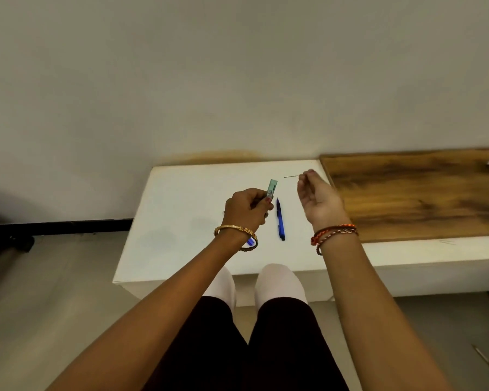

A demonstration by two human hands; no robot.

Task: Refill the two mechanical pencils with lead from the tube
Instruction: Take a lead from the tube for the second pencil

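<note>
Right hand [318, 197] pinches a lead [291, 176] pointing left, nearer the pencil [280, 220] lying lengthwise between hands; left hand [247, 210] grips the tube [271, 188].

Both my forearms were stretched forward over my knees. My left hand [247, 208] sat back-up, fingers curled tight, thumb tip aimed toward 1 o'clock, gold bangle at that wrist. My right hand [318, 197] was raised at 2 o'clock from the left, palm turned inward, thumb and forefinger pinched together, other fingers loosely curled, thread bands round the wrist.
</note>
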